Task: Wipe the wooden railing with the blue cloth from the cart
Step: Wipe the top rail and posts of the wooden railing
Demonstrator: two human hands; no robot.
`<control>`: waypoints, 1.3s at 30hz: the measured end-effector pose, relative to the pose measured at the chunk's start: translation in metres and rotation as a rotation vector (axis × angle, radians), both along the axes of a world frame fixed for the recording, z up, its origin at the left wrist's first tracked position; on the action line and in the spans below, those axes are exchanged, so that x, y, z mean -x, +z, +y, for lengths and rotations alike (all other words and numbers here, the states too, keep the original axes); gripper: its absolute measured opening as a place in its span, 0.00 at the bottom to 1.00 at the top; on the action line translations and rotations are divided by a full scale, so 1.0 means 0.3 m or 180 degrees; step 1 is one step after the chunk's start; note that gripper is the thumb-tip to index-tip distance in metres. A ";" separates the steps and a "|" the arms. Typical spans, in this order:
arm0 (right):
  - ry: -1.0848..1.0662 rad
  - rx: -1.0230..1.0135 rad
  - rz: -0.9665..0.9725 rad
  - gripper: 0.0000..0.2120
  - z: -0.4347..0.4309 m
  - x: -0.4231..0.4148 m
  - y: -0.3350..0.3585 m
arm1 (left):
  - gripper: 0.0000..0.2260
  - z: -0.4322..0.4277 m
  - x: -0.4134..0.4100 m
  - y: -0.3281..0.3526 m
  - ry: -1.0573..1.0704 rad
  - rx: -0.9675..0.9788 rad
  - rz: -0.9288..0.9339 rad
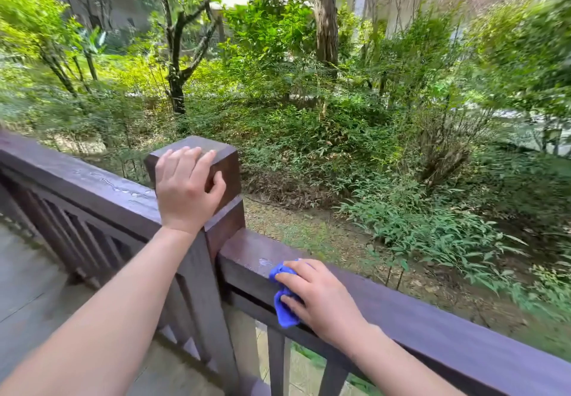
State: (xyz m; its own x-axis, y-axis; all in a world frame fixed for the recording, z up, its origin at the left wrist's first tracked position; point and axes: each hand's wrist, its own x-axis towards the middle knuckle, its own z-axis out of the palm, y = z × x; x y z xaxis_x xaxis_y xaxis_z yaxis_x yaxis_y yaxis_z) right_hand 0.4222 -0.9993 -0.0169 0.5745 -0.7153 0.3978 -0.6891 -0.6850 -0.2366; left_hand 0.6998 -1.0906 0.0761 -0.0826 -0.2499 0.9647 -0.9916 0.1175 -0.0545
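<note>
A right hand (321, 296) presses the bunched blue cloth (285, 299) onto the wooden railing (432, 312); the left hand (185, 188) clasps the post (227, 160).

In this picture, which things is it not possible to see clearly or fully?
1. Head view: the right hand covers part of the blue cloth.
2. The cart lies outside the frame.
3. Picture edges cut off both ends of the railing.
4. The bushes at right are blurred.
</note>
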 end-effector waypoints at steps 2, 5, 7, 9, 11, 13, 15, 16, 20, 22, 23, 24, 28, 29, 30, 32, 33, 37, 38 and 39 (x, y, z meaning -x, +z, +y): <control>-0.0188 -0.0070 -0.0084 0.14 -0.052 0.019 0.018 | 0.12 -0.001 -0.001 0.002 -0.0018 0.0003 0.0031; -0.0736 -0.0125 -0.0428 0.14 -0.084 0.010 0.035 | 0.11 -0.002 -0.001 0.002 -0.0041 0.0042 0.0069; -0.0423 -0.0097 -0.0224 0.14 -0.055 -0.022 0.012 | 0.11 -0.006 -0.001 -0.001 -0.0063 0.0079 0.0077; -0.0029 0.0027 -0.0001 0.14 -0.048 -0.016 -0.013 | 0.11 -0.009 -0.001 -0.006 -0.0073 0.0095 0.0083; -0.0228 -0.0065 -0.0092 0.14 -0.100 -0.006 0.005 | 0.11 -0.010 -0.001 -0.007 -0.0071 0.0097 0.0097; -0.0643 -0.0116 -0.0344 0.13 -0.143 -0.037 0.031 | 0.11 -0.010 0.000 -0.004 -0.0070 0.0109 0.0106; -0.0593 -0.0139 -0.0310 0.13 -0.132 -0.107 0.033 | 0.11 -0.008 -0.002 -0.005 -0.0090 0.0110 0.0111; -0.0402 -0.0145 -0.0233 0.13 -0.118 -0.132 0.021 | 0.11 -0.008 -0.003 -0.005 -0.0095 0.0109 0.0113; -0.0370 -0.0163 -0.0131 0.14 -0.150 -0.091 0.007 | 0.11 -0.008 -0.002 -0.011 -0.0052 0.0101 0.0093; -0.0806 -0.0173 -0.0269 0.15 -0.183 -0.096 0.023 | 0.11 -0.009 0.000 -0.009 -0.0032 0.0125 0.0092; -0.0816 -0.0194 -0.0334 0.15 -0.182 -0.120 0.031 | 0.11 -0.010 0.001 -0.009 -0.0041 0.0135 0.0097; -0.0640 -0.0192 -0.0342 0.15 -0.169 -0.154 0.032 | 0.11 -0.010 -0.001 -0.009 -0.0048 0.0141 0.0105; 0.0219 -0.0172 -0.0083 0.14 -0.142 -0.193 0.005 | 0.11 -0.012 -0.003 -0.015 -0.0043 0.0103 0.0129; 0.0096 -0.0192 -0.0092 0.14 -0.173 -0.191 0.017 | 0.11 -0.013 -0.002 -0.014 -0.0023 0.0094 0.0139; -0.0166 -0.0214 -0.0145 0.14 -0.211 -0.197 0.031 | 0.11 -0.015 -0.001 -0.013 -0.0010 0.0091 0.0151; -0.0816 -0.0312 -0.0260 0.14 -0.267 -0.235 0.054 | 0.11 -0.016 0.002 -0.013 -0.0034 0.0096 0.0174; -0.0946 -0.0340 -0.0240 0.15 -0.270 -0.274 0.061 | 0.11 -0.017 0.002 -0.013 -0.0053 0.0109 0.0172; -0.0183 -0.0100 0.0219 0.18 -0.181 -0.376 -0.004 | 0.11 -0.016 -0.007 -0.020 -0.0073 0.0123 0.0125; -0.0088 -0.0068 0.0245 0.18 -0.181 -0.361 -0.008 | 0.11 -0.017 -0.008 -0.021 -0.0084 0.0115 0.0115; -0.0141 -0.0065 0.0206 0.18 -0.196 -0.343 -0.001 | 0.11 -0.017 -0.010 -0.021 -0.0103 0.0105 0.0114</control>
State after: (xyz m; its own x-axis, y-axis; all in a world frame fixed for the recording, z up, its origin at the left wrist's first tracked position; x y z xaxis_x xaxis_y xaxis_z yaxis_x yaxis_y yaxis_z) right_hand 0.5250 -1.0582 -0.0171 0.5661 -0.7483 0.3458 -0.7330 -0.6489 -0.2042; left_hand 0.7029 -1.0956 0.0699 -0.0553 -0.2157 0.9749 -0.9887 0.1482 -0.0233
